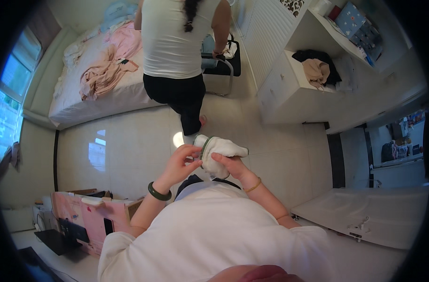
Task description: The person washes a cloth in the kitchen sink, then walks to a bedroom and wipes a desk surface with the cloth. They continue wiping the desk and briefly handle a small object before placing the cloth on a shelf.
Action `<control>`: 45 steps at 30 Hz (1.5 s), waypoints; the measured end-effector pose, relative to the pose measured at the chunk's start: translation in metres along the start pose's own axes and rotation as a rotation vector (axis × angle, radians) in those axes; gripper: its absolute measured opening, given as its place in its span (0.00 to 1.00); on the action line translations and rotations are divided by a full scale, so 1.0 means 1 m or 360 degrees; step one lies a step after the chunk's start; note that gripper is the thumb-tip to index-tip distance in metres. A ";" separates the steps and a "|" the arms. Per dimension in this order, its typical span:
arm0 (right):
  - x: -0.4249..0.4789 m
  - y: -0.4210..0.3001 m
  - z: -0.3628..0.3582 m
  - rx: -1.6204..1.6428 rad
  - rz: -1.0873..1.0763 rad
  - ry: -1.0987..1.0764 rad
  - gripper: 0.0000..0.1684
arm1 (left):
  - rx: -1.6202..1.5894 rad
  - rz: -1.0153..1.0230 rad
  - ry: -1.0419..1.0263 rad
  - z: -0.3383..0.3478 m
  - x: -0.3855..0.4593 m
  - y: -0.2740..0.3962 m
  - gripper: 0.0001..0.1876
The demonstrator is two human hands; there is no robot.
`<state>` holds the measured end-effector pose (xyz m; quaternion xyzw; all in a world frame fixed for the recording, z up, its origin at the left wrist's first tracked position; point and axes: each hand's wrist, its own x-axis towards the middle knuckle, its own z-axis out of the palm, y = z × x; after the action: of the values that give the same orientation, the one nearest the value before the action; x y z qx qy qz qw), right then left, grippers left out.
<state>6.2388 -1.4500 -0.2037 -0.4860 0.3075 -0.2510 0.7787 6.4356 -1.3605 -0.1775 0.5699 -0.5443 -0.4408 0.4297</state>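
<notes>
A bunched white cloth (pixel 221 151) with dark green edging is held in front of my body, above the floor. My right hand (pixel 232 165) grips it from the right, thumb on top and the other fingers mostly hidden beneath. On its left side, my left hand (pixel 182 160) has thumb and fingertips at the green-edged border, and they seem to hold it. A dark green bangle (pixel 159 192) circles my left wrist, and a thin gold-coloured bracelet (pixel 253 185) my right.
Ahead, another person (pixel 175 38) stands facing away beside a metal-framed chair (pixel 232 75). Rumpled clothes (pixel 103 75) lie on the bed (pixel 101 114) at left. A white cabinet (pixel 278 83) stands at right, a white door (pixel 362 208) lower right. A pink desk (pixel 71 208) is lower left.
</notes>
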 end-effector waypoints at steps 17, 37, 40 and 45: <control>-0.102 0.016 -0.077 0.0056 -0.0022 0.0162 0.28 | 0.0213 -0.0076 -0.0272 0.118 0.010 0.038 0.17; -0.086 0.023 -0.040 0.0075 -0.0013 0.0263 0.28 | -0.0048 -0.0077 -0.0481 0.077 0.003 0.019 0.16; -0.085 0.024 -0.037 0.0158 -0.0024 0.0319 0.26 | -0.0093 -0.0099 -0.0519 0.074 0.006 0.012 0.17; -0.082 0.029 -0.036 0.0234 -0.0012 0.0324 0.23 | 0.0001 -0.0101 -0.0530 0.068 0.005 0.021 0.17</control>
<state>6.1592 -1.4030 -0.2231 -0.4006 0.3639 -0.3240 0.7760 6.3646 -1.3672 -0.1737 0.5061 -0.5898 -0.5422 0.3193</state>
